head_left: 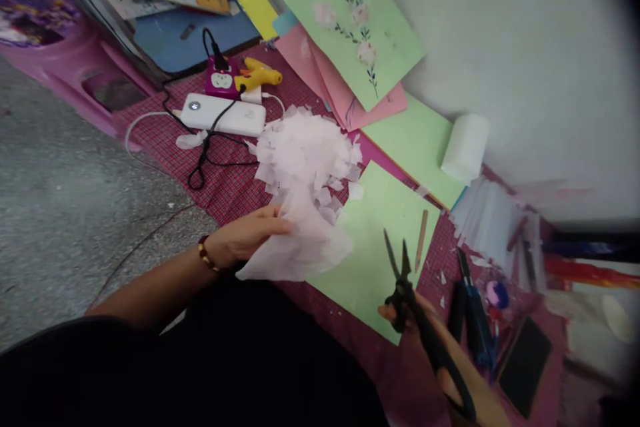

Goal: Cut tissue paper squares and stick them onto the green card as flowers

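Pinched in my left hand (250, 233) is a thin white tissue sheet (310, 247), which hangs over the lower left part of a pale green sheet (365, 267). A large heap of cut white pieces (305, 147) lies just beyond that hand. My right hand (425, 327) grips black scissors (400, 280), their blades parted and pointing away from me above the green sheet, touching no tissue. A wooden pencil (421, 240) rests on the green sheet's right side.
Behind are a white power bank (225, 115), black cable, yellow glue gun (257, 75) and green paper with flowers (357, 27). A white roll (465, 147) stands by the wall. At right lie clear strips (487, 213), a blue-black cutter (475, 320) and a dark phone-like slab (525, 367).
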A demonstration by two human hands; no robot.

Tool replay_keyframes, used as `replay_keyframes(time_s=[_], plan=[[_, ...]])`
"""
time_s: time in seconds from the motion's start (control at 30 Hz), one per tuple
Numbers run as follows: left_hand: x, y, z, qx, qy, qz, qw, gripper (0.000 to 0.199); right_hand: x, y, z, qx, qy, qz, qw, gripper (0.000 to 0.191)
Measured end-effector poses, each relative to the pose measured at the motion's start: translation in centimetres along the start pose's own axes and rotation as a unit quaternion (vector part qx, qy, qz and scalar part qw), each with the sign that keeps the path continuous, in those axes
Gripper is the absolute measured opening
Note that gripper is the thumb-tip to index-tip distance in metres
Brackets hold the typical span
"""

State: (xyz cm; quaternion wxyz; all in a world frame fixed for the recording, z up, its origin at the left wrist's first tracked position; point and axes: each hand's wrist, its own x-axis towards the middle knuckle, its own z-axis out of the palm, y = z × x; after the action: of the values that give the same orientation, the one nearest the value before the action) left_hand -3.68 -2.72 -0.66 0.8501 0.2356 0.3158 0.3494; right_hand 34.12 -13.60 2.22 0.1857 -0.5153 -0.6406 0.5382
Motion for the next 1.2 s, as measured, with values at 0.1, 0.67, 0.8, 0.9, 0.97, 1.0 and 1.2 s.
replay_keyframes(time_s=[0.1, 0.67, 0.8, 0.9, 0.97, 1.0, 1.2], plan=[[0.3, 0.5, -0.3, -0.075, -0.014, 0.018, 0.997, 0.039, 0.0, -0.1, 0.1, 0.041, -0.085, 0.004, 0.996, 0.083], [5.4, -1.0, 6.6, 0.238, -0.007, -0.116, 0.964, 0.026, -2.2, -0.4, 2.4, 0.237, -0.065, 0.099, 0.964, 0.085], [6.5, -1.5, 6.9, 0.267, -0.015, -0.152, 0.951, 0.020, -2.5, 0.2, 1.9, 0.295, -0.057, 0.132, 0.945, 0.083], [6.6, -1.5, 6.8, 0.287, -0.020, -0.175, 0.942, 0.015, -2.3, 0.5, 1.4, 0.287, -0.055, 0.146, 0.945, 0.081], [6.5, -1.4, 6.5, 0.292, -0.018, -0.184, 0.938, 0.014, -2.2, 0.8, 1.3, 0.272, -0.055, 0.153, 0.949, 0.079], [6.4, -1.4, 6.4, 0.291, -0.014, -0.189, 0.938, 0.014, -2.2, 0.9, 1.3, 0.264, -0.052, 0.154, 0.951, 0.079], [6.1, -1.4, 6.5, 0.264, -0.002, -0.204, 0.943, 0.017, -1.8, 0.5, 1.5, 0.235, -0.027, 0.176, 0.956, 0.073]])
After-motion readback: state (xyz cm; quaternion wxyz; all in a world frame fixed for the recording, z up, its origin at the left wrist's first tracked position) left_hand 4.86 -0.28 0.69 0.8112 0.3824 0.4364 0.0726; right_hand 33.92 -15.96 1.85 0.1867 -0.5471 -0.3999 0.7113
